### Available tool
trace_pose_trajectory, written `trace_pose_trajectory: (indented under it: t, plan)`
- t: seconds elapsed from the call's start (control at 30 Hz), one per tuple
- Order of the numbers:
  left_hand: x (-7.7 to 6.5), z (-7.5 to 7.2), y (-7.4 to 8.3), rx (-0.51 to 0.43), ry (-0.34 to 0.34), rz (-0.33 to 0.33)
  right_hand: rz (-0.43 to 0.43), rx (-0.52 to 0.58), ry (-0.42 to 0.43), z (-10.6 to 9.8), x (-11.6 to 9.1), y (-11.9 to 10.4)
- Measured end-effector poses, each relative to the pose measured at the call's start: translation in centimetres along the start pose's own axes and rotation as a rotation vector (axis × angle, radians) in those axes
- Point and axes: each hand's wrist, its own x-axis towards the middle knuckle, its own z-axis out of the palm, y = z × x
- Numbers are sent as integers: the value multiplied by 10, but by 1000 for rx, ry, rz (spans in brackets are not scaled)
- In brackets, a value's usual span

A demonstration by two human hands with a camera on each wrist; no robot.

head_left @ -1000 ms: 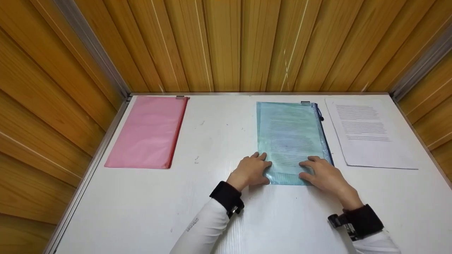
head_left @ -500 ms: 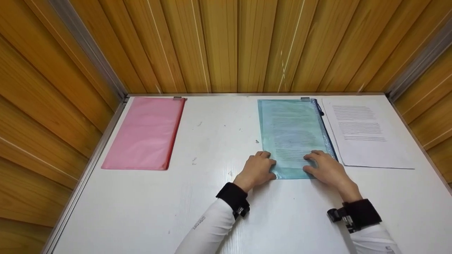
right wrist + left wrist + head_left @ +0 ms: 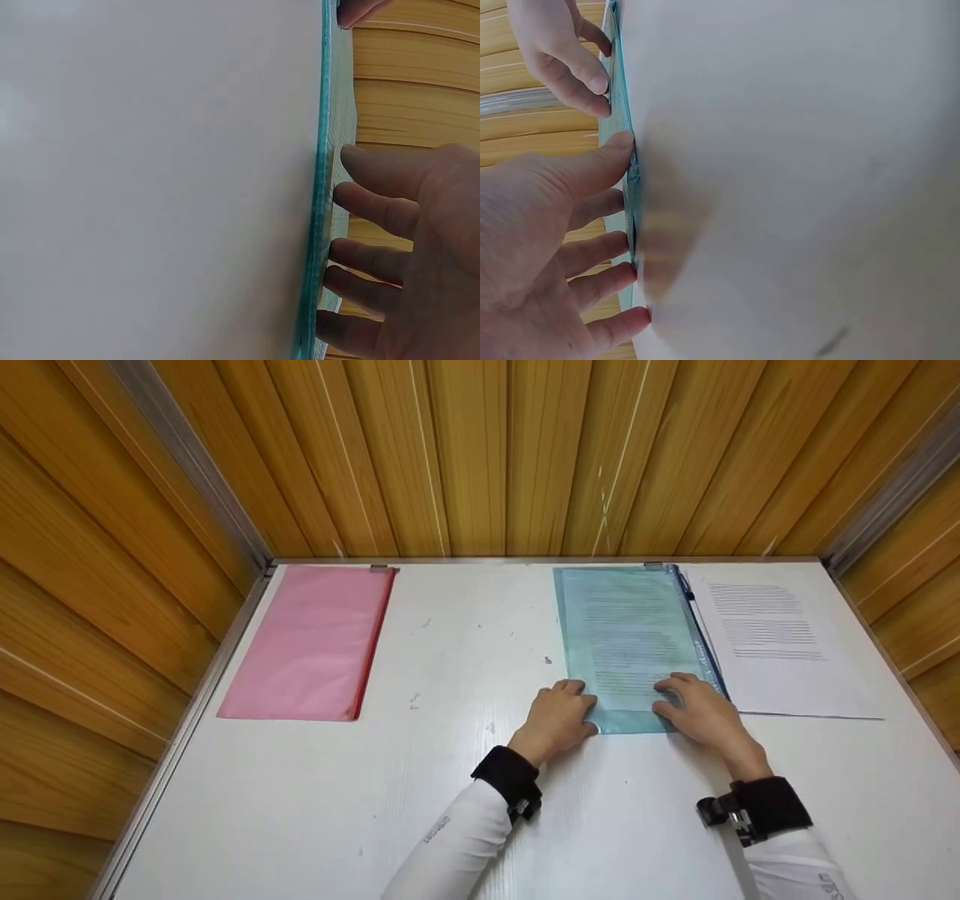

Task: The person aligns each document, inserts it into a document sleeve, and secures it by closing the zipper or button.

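Note:
A translucent teal zip document bag lies flat on the white table, with a printed sheet showing through it. My left hand touches its near left corner. My right hand rests on its near right part, fingers spread. In the left wrist view, the thumb and fingertips of the left hand meet the bag's edge. From the right wrist, the fingertips of my right hand press on the bag's surface beside its teal edge.
Right of the teal bag lies a stack of printed paper, its left edge against or just under the bag's dark blue zip. A pink zip document bag with a red zip lies at the far left. Wood-patterned walls enclose the table's back and sides.
Both hands have slid the teal bag away from me and to the right. The gap between its zip side and the printed paper has closed. The pink bag and the paper stay put.

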Motion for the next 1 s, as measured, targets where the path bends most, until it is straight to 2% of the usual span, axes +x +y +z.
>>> trace_pose_trajectory:
  t: [0.37,0.67,0.8,1.0]
  plan:
    - [-2,-3,-2,-27,4,-3,15,-17,-41,2,1,-8]
    - [-14,-8,-14,-72,-11,9,-1,-10,-55,3,2,-13]
    - [-24,-15,-25,-135,-44,1,9,41,-44,3,2,-14]
    - [-43,-28,-56,-182,-46,-82,32,132,-2,9,3,-23]
